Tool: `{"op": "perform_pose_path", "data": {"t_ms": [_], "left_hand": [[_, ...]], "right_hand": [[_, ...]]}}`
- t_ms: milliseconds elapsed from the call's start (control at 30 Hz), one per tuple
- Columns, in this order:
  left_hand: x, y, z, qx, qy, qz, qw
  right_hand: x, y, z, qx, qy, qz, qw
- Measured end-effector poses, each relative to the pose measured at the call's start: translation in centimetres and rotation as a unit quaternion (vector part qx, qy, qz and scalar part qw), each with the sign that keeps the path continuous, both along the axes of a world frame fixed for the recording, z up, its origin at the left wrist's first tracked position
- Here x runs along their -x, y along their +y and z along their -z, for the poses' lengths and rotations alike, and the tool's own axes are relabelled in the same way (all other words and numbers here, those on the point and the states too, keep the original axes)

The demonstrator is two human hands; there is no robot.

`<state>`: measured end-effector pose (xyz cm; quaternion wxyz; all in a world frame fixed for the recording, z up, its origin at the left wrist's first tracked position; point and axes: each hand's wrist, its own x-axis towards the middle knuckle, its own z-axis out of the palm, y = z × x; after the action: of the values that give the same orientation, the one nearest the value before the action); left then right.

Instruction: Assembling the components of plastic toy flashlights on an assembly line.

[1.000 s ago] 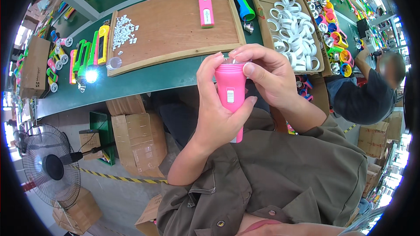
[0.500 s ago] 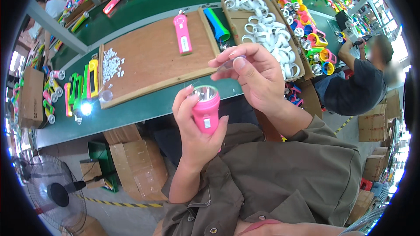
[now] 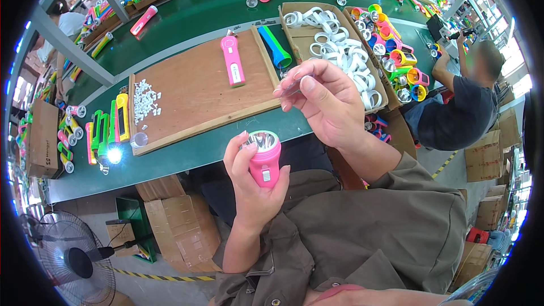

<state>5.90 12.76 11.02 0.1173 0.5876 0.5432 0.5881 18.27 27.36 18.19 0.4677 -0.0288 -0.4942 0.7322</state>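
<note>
My left hand [image 3: 252, 195] is wrapped round a pink flashlight [image 3: 264, 173] with its open head up, showing the silver reflector and a pale green rim. Up and to the right, my right hand [image 3: 334, 110] pinches a thin clear disc [image 3: 290, 86], apart from the flashlight. Behind both hands, a wood-framed board [image 3: 192, 73] lies on the green table, bearing another pink flashlight [image 3: 233, 62] and a scatter of small white pieces [image 3: 145, 102]. A blue and green flashlight [image 3: 275, 47] rests at the board's right edge.
Right of the board stands a cardboard box of white rings [image 3: 367, 79], then one of colourful flashlight heads [image 3: 402, 59]. Several flashlights [image 3: 107, 127], one lit, line the table's left side. A fan [image 3: 79, 260] stands lower left. A co-worker [image 3: 459, 102] sits at right.
The flashlight in my left hand sits slightly lower, further from my right hand. The whole view has shifted a little. Both hands keep their holds.
</note>
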Motion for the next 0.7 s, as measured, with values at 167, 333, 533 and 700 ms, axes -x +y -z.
{"op": "perform_pose_path", "data": {"t_ms": [167, 333, 533, 700], "left_hand": [[-0.1, 0.1, -0.6, -0.028, 0.095, -0.038, 0.994], [-0.2, 0.5, -0.1, -0.052, 0.088, -0.031, 0.994], [0.2, 0.5, -0.1, -0.078, 0.047, -0.047, 0.995], [-0.3, 1.4, 1.7, -0.132, -0.103, -0.025, 0.986]], "right_hand": [[0.2, 0.4, 0.9, 0.028, 0.029, -0.049, 0.998], [0.3, -1.3, 2.3, -0.136, -0.079, 0.051, 0.986], [0.8, -2.7, 2.8, -0.419, -0.161, 0.150, 0.881], [0.8, -3.0, 2.3, -0.427, -0.185, 0.143, 0.873]]}}
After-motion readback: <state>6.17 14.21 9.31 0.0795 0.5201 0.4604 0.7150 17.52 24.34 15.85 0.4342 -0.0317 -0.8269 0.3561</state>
